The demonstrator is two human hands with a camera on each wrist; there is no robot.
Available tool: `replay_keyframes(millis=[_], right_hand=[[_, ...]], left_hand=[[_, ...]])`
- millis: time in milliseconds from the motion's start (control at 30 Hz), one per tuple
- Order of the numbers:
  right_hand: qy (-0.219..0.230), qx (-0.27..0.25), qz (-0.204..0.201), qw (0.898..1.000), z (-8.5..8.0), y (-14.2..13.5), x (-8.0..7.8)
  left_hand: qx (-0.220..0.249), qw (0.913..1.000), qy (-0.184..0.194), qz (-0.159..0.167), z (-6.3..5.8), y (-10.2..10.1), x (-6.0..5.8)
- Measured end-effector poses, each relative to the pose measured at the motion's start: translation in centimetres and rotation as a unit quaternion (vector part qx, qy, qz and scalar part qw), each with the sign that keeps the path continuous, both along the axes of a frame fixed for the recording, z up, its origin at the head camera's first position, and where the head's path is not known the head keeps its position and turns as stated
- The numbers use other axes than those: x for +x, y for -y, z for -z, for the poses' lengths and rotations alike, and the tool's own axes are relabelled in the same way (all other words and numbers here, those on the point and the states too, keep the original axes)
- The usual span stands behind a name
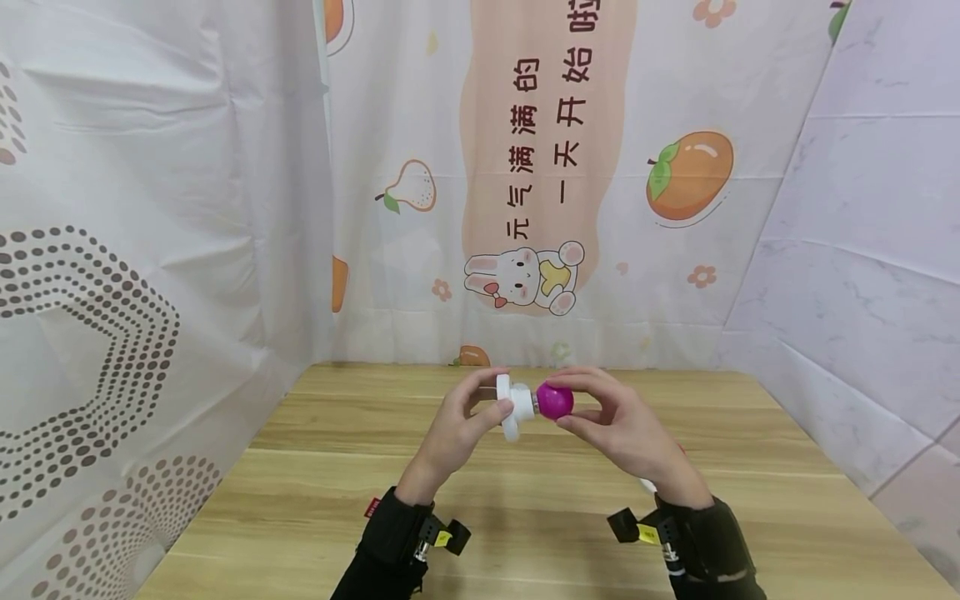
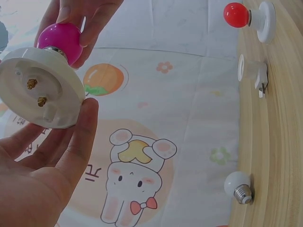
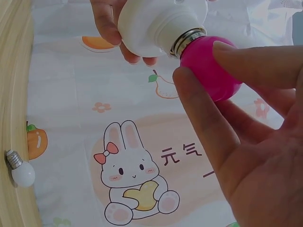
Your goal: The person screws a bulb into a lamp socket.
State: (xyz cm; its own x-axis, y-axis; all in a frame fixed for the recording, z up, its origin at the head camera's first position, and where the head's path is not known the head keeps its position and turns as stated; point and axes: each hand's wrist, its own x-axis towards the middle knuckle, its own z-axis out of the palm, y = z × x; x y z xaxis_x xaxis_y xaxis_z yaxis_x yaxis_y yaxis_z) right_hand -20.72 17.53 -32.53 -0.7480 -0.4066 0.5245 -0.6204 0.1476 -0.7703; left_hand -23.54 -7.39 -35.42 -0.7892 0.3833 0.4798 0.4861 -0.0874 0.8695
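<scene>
Above the table, my left hand (image 1: 457, 427) grips a white round lamp socket (image 1: 514, 402) by its base rim. My right hand (image 1: 626, 425) pinches a magenta light bulb (image 1: 555, 401) between thumb and fingers. The bulb's metal screw end sits at the mouth of the socket, with part of the silver thread (image 3: 187, 41) showing in the right wrist view. Two brass screws (image 2: 37, 92) show on the socket's underside in the left wrist view. How deep the thread reaches inside is hidden.
On the wooden table (image 1: 337, 467) are a red bulb (image 2: 236, 15) in a white socket (image 2: 267, 21), another white socket (image 2: 253, 73) with metal prongs, and a loose white bulb (image 2: 237, 186). Printed curtains (image 1: 405, 275) hang behind and at the sides.
</scene>
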Motion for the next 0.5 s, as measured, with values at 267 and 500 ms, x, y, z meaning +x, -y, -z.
replay_keyframes(millis=[267, 500], right_hand=[[0.013, 0.009, 0.014, 1.0, 0.0, 0.03, 0.05], [0.022, 0.011, 0.017, 1.0, -0.17, 0.09, 0.11]], left_hand=[[-0.005, 1.0, -0.001, -0.003, -0.02, 0.01, 0.05], [-0.009, 0.9999, -0.006, -0.003, 0.03, 0.08, 0.03]])
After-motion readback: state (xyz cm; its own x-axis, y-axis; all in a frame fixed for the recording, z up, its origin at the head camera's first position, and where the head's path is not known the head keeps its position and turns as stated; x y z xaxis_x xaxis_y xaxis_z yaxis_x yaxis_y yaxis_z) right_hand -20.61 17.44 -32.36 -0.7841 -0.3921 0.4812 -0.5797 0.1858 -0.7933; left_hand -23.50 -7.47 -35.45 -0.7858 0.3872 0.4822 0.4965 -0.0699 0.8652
